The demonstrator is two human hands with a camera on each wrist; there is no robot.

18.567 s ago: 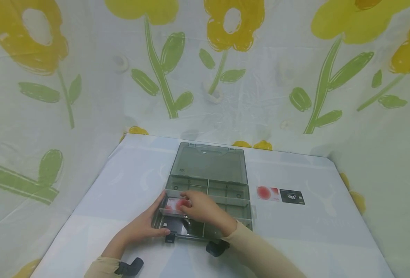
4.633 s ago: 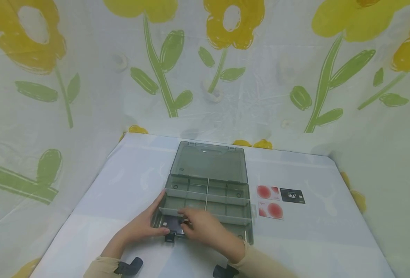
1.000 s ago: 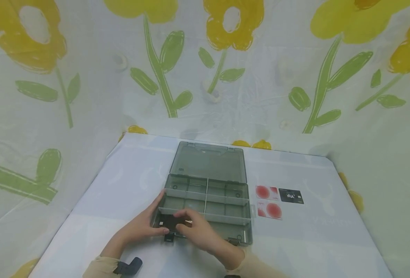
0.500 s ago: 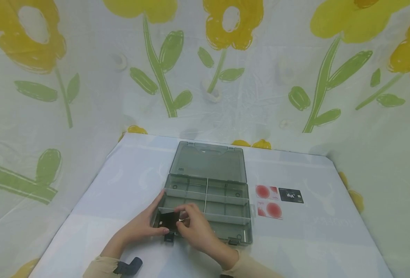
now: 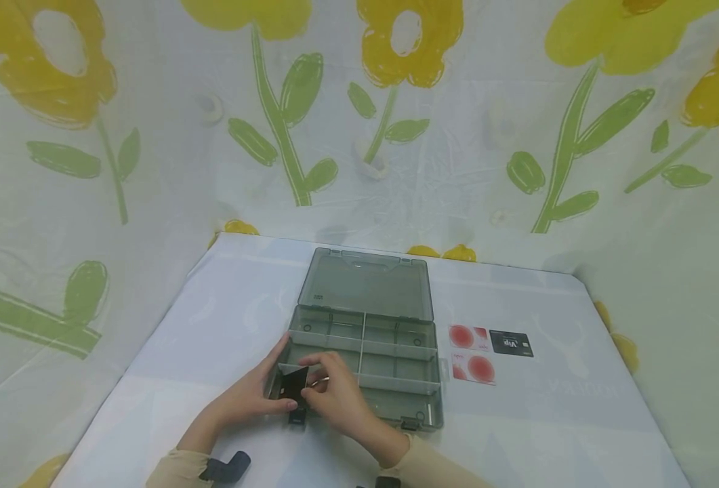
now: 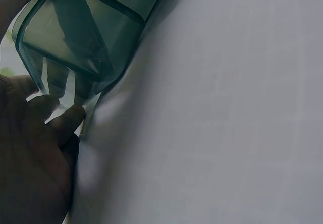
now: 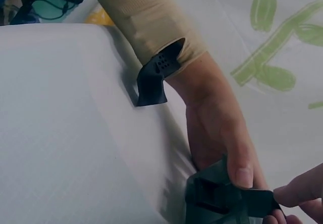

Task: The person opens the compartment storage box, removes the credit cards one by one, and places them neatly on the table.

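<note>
In the head view, a grey-green see-through compartment box (image 5: 399, 405) lies on the table with its lid (image 5: 365, 288) folded back. My left hand (image 5: 246, 396) holds the box at its front left corner, thumb on the front rim, fingers along the side. My right hand (image 5: 339, 396) pinches a black card (image 5: 294, 386) between thumb and fingers, tilted up in the front left compartment. The right wrist view shows the right fingers (image 7: 303, 191) on the card's edge and my left hand (image 7: 222, 128) at the box. In the left wrist view, left fingers (image 6: 65, 123) touch the box wall.
Right of the box, two white cards with red circles (image 5: 480, 369) lie one in front of the other, beside a black "Vip" card (image 5: 511, 343). A dark latch (image 5: 297, 416) hangs at the box's front. Flower-patterned cloth (image 5: 444, 169) surrounds the table (image 5: 554, 420).
Earlier, the right hand took a red-and-white card from the middle left compartment; it now lies on the table. Over the last second, the right hand has tilted the black card's right side up, moving slightly left.
</note>
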